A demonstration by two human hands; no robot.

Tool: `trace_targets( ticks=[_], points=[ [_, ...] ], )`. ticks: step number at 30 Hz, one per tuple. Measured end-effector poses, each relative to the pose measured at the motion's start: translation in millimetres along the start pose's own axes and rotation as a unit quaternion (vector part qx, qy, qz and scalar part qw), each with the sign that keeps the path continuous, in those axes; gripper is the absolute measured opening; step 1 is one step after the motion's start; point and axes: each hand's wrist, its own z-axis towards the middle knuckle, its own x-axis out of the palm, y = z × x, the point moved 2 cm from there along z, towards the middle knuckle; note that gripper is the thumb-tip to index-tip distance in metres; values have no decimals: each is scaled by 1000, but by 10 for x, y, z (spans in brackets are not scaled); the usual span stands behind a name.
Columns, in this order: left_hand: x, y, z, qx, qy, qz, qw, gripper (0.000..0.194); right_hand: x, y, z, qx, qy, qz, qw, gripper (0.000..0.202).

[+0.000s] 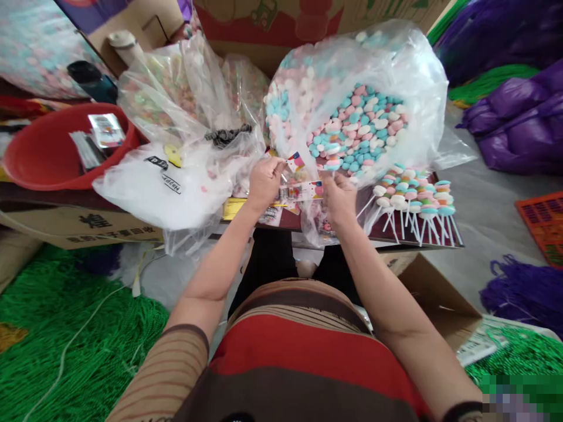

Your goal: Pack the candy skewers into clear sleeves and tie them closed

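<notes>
My left hand (265,180) is closed, its thumb and forefinger pinching the edge of a small printed plastic wrapper (295,162). My right hand (341,198) is closed round the short white stick of a marshmallow lollipop (333,153), whose pastel stack stands above the fingers; the grip itself is partly hidden. Between both hands lies a clear printed strip (302,191), which may be part of the same wrapper. Just beyond the right hand, an open clear bag (422,76) holds pink, blue and white marshmallows (367,126). Finished-looking marshmallow lollipops (409,190) lie piled to its right.
A red basin (39,146) with printed packs stands at the left. White printed plastic bags (158,181) and yellow strips (235,209) lie by my left hand. A cardboard box (431,299) sits low at the right. Green stringy material (79,334) covers the floor left.
</notes>
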Motion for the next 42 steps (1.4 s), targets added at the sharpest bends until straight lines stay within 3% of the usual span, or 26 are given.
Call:
trace_targets(
  ticks=[6, 9, 13, 16, 21, 26, 30, 34, 40, 42],
  points=[
    [-171, -431, -149, 35, 155, -115, 980, 27, -146, 492, -202, 24, 103, 26, 994, 43],
    [-161, -574, -269, 11, 208, -181, 961, 27, -189, 549, -305, 27, 131, 21, 991, 41],
    [-126, -602, -487, -60, 267, -282, 920, 34, -327, 490, -419, 46, 99, 30, 994, 43],
    [-110, -588, -636, -100, 257, -278, 920, 46, -402, 414, -511, 46, 80, 18, 996, 51],
    [-101, -658, -722, -80, 248, -258, 930, 57, -418, 332, -643, 55, 61, 34, 996, 70],
    [-103, -702, -689, -25, 277, -206, 938, 56, -418, 365, -674, 111, 104, 64, 986, 56],
    [-67, -660, -719, -88, 227, -254, 936, 42, -400, 345, -672, 87, 45, 74, 992, 60],
    [16, -598, -798, -127, 186, -260, 939, 53, -356, 272, -696, 76, 3, 48, 996, 73],
    [111, -448, -847, -134, 162, -282, 936, 64, -358, 278, -713, 98, 64, 65, 991, 62],
    [116, -410, -848, -128, 158, -288, 936, 63, -365, 292, -716, 97, 55, 73, 991, 61]
  ],
)
